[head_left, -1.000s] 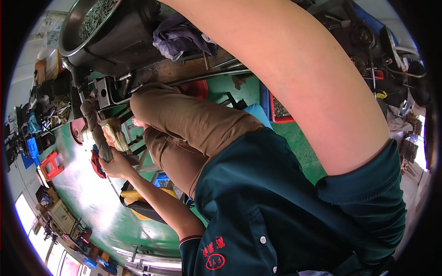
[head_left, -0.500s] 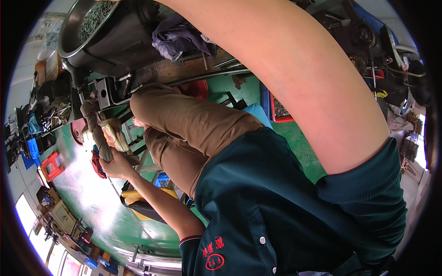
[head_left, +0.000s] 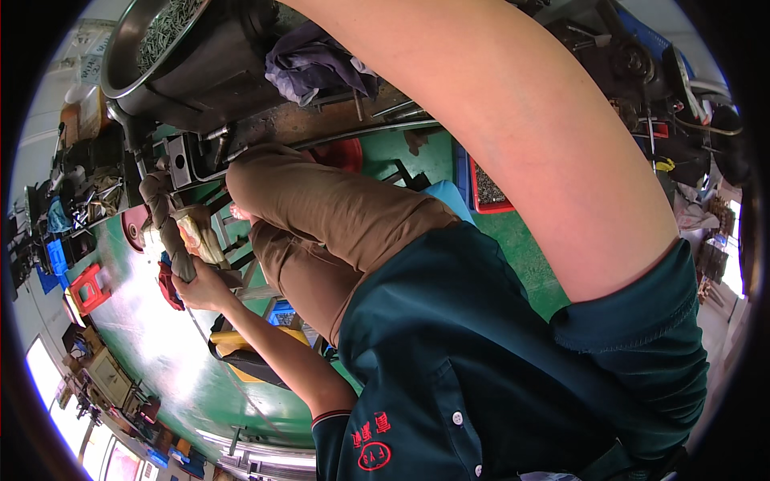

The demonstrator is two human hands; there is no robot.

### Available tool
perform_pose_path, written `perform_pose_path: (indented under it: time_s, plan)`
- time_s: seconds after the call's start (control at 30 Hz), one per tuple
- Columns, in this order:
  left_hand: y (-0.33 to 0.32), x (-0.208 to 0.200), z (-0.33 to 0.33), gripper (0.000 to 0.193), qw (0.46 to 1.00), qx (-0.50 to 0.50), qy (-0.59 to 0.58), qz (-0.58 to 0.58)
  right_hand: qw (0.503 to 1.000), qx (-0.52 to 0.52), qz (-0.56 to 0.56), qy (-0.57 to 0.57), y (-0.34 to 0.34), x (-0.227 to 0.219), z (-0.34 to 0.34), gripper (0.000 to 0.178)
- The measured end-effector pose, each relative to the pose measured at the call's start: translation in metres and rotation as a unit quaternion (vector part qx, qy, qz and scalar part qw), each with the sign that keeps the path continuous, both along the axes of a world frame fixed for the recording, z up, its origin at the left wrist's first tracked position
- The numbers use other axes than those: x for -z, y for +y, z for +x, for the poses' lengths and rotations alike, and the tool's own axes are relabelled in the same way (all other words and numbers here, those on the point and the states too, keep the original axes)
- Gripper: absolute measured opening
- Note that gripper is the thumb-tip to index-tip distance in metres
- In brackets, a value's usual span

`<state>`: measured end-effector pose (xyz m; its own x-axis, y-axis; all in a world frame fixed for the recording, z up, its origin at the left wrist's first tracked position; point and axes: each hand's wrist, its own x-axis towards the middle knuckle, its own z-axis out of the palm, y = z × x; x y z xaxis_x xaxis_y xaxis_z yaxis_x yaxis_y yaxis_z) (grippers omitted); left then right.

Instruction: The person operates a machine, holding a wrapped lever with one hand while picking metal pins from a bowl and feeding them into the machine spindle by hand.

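My left hand [head_left: 204, 287] is closed around the lower end of a long lever handle [head_left: 166, 228] wrapped in grey-brown cloth. The handle joins a metal machine part near the bench edge. My right forearm [head_left: 449, 72] reaches up past the top edge, and the right hand itself is out of the picture. Nearest to where that arm leaves the view is a steel bowl [head_left: 110, 84] holding many thin grey metal pieces [head_left: 168, 34]. It rests against a dark machine body [head_left: 204, 92].
A crumpled dark purple cloth [head_left: 313, 64] lies on the bench [head_left: 281, 124]. Beneath it stand a red basin [head_left: 341, 154] and a red tray of small parts [head_left: 489, 192]. A yellow and black bag [head_left: 245, 353] sits near my left forearm. A red stool [head_left: 90, 290] stands at far left.
A sliver of my right hand showed at the top edge by the bowl; now it is out of view. My left hand keeps its hold on the lever handle.
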<state>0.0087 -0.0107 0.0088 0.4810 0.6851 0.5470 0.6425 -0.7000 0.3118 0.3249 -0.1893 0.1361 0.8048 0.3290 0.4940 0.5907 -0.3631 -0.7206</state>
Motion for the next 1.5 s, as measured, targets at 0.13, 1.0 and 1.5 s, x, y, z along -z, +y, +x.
perform_pose_path:
  time_s: [0.13,1.0,1.5]
  plan:
    - [0.002,0.002,-0.005,0.036,1.000,-0.009,0.002,-0.001,1.000,-0.009,0.007,0.012,0.006,0.003,-0.003,0.010]
    - [0.002,-0.001,-0.009,0.034,1.000,-0.007,-0.006,-0.004,0.999,-0.021,0.038,0.001,0.012,0.007,-0.005,0.012]
    - [0.007,0.002,-0.013,0.040,0.996,-0.056,0.037,-0.051,0.998,-0.007,0.064,0.000,0.012,0.011,-0.007,0.011]
